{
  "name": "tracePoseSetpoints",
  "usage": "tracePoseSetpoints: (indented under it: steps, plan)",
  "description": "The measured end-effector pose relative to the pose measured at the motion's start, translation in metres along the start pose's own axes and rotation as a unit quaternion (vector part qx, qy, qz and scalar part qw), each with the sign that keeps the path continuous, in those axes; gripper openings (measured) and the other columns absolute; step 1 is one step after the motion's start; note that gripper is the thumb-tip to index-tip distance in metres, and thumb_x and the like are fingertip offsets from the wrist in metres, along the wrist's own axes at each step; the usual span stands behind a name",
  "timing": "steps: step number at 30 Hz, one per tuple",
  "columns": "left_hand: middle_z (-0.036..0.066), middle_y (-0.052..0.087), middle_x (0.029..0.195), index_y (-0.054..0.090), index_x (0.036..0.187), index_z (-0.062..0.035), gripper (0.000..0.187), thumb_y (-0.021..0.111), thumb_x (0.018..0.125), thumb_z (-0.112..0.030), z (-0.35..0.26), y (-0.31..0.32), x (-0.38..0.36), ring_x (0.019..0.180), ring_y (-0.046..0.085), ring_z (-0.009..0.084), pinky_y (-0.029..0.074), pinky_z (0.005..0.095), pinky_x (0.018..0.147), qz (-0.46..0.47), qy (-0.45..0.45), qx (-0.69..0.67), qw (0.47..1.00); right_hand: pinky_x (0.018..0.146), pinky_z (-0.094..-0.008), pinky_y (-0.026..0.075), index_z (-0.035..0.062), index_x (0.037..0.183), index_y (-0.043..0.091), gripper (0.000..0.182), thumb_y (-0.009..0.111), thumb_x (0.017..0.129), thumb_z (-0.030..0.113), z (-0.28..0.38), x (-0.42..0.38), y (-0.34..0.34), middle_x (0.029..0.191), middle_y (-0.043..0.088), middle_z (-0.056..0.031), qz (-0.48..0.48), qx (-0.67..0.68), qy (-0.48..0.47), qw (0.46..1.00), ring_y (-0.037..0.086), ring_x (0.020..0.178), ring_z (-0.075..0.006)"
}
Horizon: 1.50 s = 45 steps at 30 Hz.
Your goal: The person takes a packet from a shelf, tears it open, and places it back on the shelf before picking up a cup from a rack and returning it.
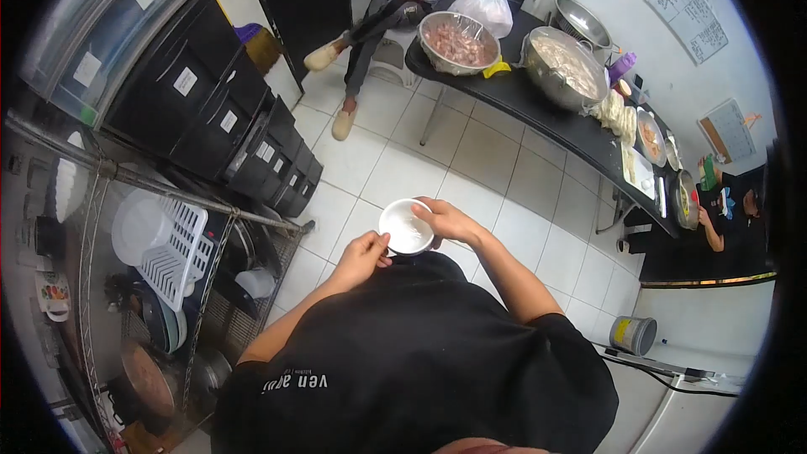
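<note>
A: Holding a small white bowl (406,226) in front of the chest, the person is using both hands; the bowl is sitting over the white tiled floor (395,172), just above the black shirt (420,353).

B: How is the left hand (361,258) standing?

A: It is curling partly closed, with thumb and fingertips pinching the near-left rim of the bowl. The fingers are lying close together, not spread.

B: And the right hand (450,221)?

A: It is wrapping the far-right side of the bowl, fingers bent over the rim and touching it. Whether the palm is pressing the wall, I cannot tell.

B: What is lying inside the bowl?

A: The inside is looking white; contents cannot be told apart at this size.

B: What is standing around the person?

A: A wire rack (168,269) is standing at the left, carrying a white dish drainer (181,252) and plates. Black bins (218,109) are stacking beyond it. A black table (538,109) is running along the right, bearing 2 large metal bowls, 1 of them (459,42) holding pinkish pieces and the other (565,67) a pale filling. Another person (395,0) is sitting at the far end, and a second co-worker's arm (714,231) is showing at the right edge.
</note>
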State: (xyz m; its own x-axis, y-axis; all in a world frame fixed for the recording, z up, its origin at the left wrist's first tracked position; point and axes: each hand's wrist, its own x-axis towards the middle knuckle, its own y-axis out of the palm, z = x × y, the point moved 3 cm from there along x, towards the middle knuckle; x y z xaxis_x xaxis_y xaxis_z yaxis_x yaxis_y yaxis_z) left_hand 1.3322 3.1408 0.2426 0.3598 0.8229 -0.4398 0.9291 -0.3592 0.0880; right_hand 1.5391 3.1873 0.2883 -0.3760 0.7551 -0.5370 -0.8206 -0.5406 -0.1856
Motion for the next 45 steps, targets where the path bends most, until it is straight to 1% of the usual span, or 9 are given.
tracePoseSetpoints:
  steps: [1, 5, 12, 22, 24, 29, 37, 41, 45]
  plan:
    - [0.005, 0.059, 0.07, 0.055, 0.083, -0.0031, 0.042, 0.05, 0.099, -0.041, -0.005, -0.002, -0.005, 0.063, 0.062, 0.0117, 0.051, 0.0238, 0.06, -0.019, 0.006, -0.005, 1.0, 0.052, -0.0332, 0.057, -0.002, 0.135, 0.042, 0.057, 0.039, 0.1, 0.043, -0.007, 0.006, 0.005, 0.087, 0.066, -0.0213, -0.013, 0.014, -0.005, 1.0, 0.066, 0.054, -0.0251]
    - [0.003, 0.058, 0.066, 0.055, 0.082, -0.004, 0.042, 0.049, 0.1, -0.042, 0.007, -0.015, -0.011, 0.06, 0.061, 0.011, 0.05, 0.0233, 0.058, -0.06, 0.012, -0.015, 0.998, 0.051, -0.0326, 0.058, -0.0033, 0.137, 0.039, 0.062, 0.036, 0.1, 0.046, -0.006, 0.013, 0.018, 0.083, 0.065, -0.0201, 0.033, -0.006, 0.027, 0.999, 0.066, 0.056, -0.0238]
    - [0.002, 0.056, 0.066, 0.056, 0.077, -0.0044, 0.043, 0.05, 0.1, -0.04, 0.012, -0.021, -0.026, 0.061, 0.062, 0.0133, 0.048, 0.0251, 0.058, -0.056, 0.018, -0.006, 0.998, 0.05, -0.0322, 0.057, -0.0049, 0.138, 0.038, 0.063, 0.034, 0.101, 0.046, -0.003, 0.02, 0.027, 0.084, 0.064, -0.0196, 0.076, -0.017, 0.019, 0.997, 0.065, 0.056, -0.022]
    - [0.003, 0.057, 0.067, 0.059, 0.077, -0.0037, 0.044, 0.054, 0.097, -0.042, 0.016, -0.02, -0.032, 0.063, 0.063, 0.0132, 0.048, 0.0247, 0.059, -0.075, 0.004, -0.032, 0.997, 0.052, -0.0321, 0.056, -0.004, 0.136, 0.041, 0.062, 0.032, 0.101, 0.047, -0.001, 0.009, 0.035, 0.092, 0.064, -0.018, 0.07, -0.06, 0.053, 0.994, 0.065, 0.059, -0.0208]
    - [0.003, 0.057, 0.067, 0.059, 0.078, -0.0037, 0.043, 0.054, 0.097, -0.042, 0.017, -0.02, -0.031, 0.062, 0.063, 0.0133, 0.049, 0.0247, 0.059, -0.079, 0.005, -0.034, 0.996, 0.047, -0.0332, 0.055, -0.0076, 0.134, 0.039, 0.062, 0.03, 0.102, 0.045, -0.002, 0.008, 0.037, 0.076, 0.064, -0.0173, 0.082, -0.076, 0.046, 0.993, 0.065, 0.054, -0.0223]
    - [0.003, 0.058, 0.067, 0.059, 0.079, -0.0039, 0.041, 0.056, 0.097, -0.04, 0.016, -0.019, -0.03, 0.061, 0.062, 0.0131, 0.051, 0.0244, 0.059, -0.084, 0.003, -0.032, 0.996, 0.047, -0.0338, 0.054, -0.0091, 0.13, 0.041, 0.063, 0.029, 0.101, 0.045, -0.003, 0.005, 0.034, 0.069, 0.064, -0.0162, 0.073, -0.128, 0.07, 0.987, 0.065, 0.053, -0.0246]
    - [0.003, 0.059, 0.065, 0.059, 0.077, -0.0032, 0.035, 0.063, 0.094, -0.033, 0.014, -0.02, -0.028, 0.06, 0.061, 0.0109, 0.05, 0.0234, 0.057, -0.068, 0.004, -0.006, 0.998, 0.048, -0.0336, 0.054, -0.0097, 0.125, 0.044, 0.061, 0.028, 0.101, 0.045, 0.0, -0.001, 0.034, 0.068, 0.065, -0.0161, 0.061, -0.14, 0.068, 0.986, 0.065, 0.053, -0.0249]
    - [0.003, 0.059, 0.064, 0.058, 0.074, -0.0034, 0.03, 0.064, 0.093, -0.026, 0.007, -0.017, -0.039, 0.059, 0.061, 0.0105, 0.05, 0.0232, 0.057, -0.075, 0.003, -0.043, 0.996, 0.053, -0.033, 0.056, -0.0087, 0.12, 0.049, 0.07, 0.031, 0.099, 0.055, 0.009, -0.007, 0.035, 0.072, 0.066, -0.0171, 0.094, -0.156, 0.049, 0.982, 0.068, 0.06, -0.0252]
    - [0.005, 0.06, 0.063, 0.058, 0.072, 0.0, 0.025, 0.064, 0.088, -0.018, 0.013, -0.027, -0.051, 0.057, 0.06, 0.0117, 0.049, 0.0248, 0.054, -0.133, 0.055, 0.042, 0.989, 0.057, -0.0338, 0.055, -0.0039, 0.117, 0.058, 0.073, 0.038, 0.094, 0.063, 0.026, 0.001, 0.024, 0.074, 0.067, -0.0127, 0.139, -0.188, 0.008, 0.972, 0.067, 0.063, -0.0224]
